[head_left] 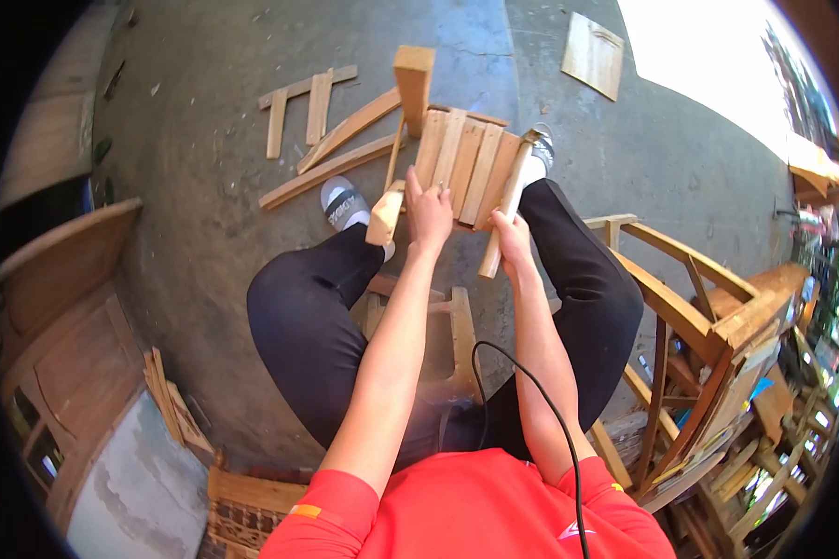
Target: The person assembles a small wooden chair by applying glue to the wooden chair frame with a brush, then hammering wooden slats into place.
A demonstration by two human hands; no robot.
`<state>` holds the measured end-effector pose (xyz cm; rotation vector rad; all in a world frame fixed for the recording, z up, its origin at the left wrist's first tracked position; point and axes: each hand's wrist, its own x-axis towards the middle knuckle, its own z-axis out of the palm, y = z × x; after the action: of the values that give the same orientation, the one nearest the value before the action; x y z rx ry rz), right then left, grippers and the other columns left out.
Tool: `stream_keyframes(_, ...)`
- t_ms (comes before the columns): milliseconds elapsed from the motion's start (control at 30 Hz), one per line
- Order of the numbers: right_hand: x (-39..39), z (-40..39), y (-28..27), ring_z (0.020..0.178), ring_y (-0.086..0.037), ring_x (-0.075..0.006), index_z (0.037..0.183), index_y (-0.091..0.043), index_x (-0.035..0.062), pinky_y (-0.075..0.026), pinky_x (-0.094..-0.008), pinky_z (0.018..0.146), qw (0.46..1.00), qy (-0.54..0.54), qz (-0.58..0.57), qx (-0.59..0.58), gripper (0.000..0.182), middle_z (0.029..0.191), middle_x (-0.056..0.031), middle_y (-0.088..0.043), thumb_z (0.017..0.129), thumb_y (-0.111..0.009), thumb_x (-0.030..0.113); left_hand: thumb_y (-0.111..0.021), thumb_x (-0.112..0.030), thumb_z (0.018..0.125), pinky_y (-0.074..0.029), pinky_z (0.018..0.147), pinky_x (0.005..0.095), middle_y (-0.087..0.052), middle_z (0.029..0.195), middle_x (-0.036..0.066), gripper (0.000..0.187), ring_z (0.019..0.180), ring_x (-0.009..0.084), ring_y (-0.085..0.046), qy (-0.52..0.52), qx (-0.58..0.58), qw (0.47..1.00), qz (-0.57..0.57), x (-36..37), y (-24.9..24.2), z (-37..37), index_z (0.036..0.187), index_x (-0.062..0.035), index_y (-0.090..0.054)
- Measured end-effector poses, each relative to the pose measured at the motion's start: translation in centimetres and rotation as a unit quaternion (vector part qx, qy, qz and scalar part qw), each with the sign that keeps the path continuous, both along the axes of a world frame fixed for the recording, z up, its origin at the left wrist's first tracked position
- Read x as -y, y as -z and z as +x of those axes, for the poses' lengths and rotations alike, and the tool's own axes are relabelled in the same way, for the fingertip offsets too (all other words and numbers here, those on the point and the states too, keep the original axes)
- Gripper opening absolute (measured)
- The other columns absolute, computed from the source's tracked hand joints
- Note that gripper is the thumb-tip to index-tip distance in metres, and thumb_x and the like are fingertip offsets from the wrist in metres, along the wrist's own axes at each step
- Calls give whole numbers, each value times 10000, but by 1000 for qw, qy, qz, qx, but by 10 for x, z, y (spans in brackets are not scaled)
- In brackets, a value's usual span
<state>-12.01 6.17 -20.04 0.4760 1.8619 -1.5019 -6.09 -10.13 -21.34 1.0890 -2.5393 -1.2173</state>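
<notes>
A small piece of wooden furniture with a slatted seat (471, 160) stands between my feet. A thick square post (414, 79) rises at its far left corner, and a shorter post end (384, 219) points up at the near left. My left hand (429, 216) lies over the near left part of the slats, its fingers spread, touching the wood. My right hand (513, 244) is closed around the near end of a long wooden rail (505, 210) along the seat's right side. The undersides of both hands are hidden.
Loose wood strips (331, 170) and a joined wood piece (294, 93) lie on the concrete floor to the left. A flat panel (594, 56) lies far right. A wooden frame (690, 317) and scrap wood crowd the right. A black cable (550, 391) crosses my lap.
</notes>
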Motion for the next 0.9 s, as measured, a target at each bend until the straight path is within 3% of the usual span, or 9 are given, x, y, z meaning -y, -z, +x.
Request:
stream_keyframes(133,3,2,-2,791,-564,-108,1000,-681,9,-456,-318,706,1000,6,10,-19,258,853,-17,-635,851,-644,217,-667,-160,950,-312,1205,461,-257,1596,349,238,1431,492,-375,6,-5,999,54,6,-4,0,911,67,-726)
stream_keyframes(200,4,1,-7,752,-539,-106,971,-665,9,-440,-302,668,1000,7,-3,-30,210,829,-10,-618,833,-646,166,-683,-180,952,-314,1206,469,-286,1586,332,228,1444,492,-363,31,-19,998,-46,2,-6,3,912,35,-745)
stream_keyframes(300,9,0,-18,781,-580,-117,1081,-679,1,-475,-300,710,998,9,20,-63,290,861,-29,-653,820,-638,122,-714,-206,939,-409,1109,468,-490,1446,253,204,1326,433,-502,46,-84,981,-167,-9,-18,7,920,-9,-767)
stream_keyframes(400,17,-2,-31,823,-626,-128,1179,-675,5,-507,-311,749,993,7,41,-112,385,899,-54,-688,809,-632,103,-736,-204,921,-465,967,446,-646,1164,138,171,1115,333,-593,-15,-48,996,-71,-25,-16,12,946,-42,-785)
stream_keyframes(433,19,-3,-35,837,-640,-133,1209,-670,8,-516,-315,758,990,4,48,-130,415,912,-65,-699,806,-630,100,-742,-184,908,-472,850,437,-657,949,67,155,927,279,-596,-15,-90,991,-95,-30,-9,14,978,-54,-791)
stream_keyframes(600,29,0,-56,741,-674,-139,1125,-668,-11,-542,-318,675,979,29,62,-193,345,866,-78,-716,794,-640,85,-692,-179,956,-510,821,412,-678,913,99,183,909,288,-641,-55,-97,989,-94,-27,0,29,1051,-50,-780)
stream_keyframes(633,32,2,-60,703,-671,-129,1040,-658,-9,-540,-316,640,972,38,45,-227,224,816,-72,-699,843,-674,98,-686,-173,960,-515,820,414,-684,919,102,184,912,289,-648,-86,-102,988,-84,-27,0,27,1053,-43,-778)
stream_keyframes(833,43,13,-79,642,-656,-123,1098,-647,-15,-538,-303,599,953,36,32,-300,235,790,-66,-679,954,-682,167,-676,-148,964,-550,816,398,-734,977,135,187,910,286,-714,-109,-111,986,-60,-24,5,28,1045,-1,-758)
stream_keyframes(900,46,11,-89,629,-653,-130,1101,-647,-18,-529,-306,576,973,25,-25,-226,231,785,-69,-674,942,-679,147,-674,-147,966,-561,801,388,-748,963,135,180,885,277,-735,-118,-100,987,-36,-26,6,29,1039,-1,-749)
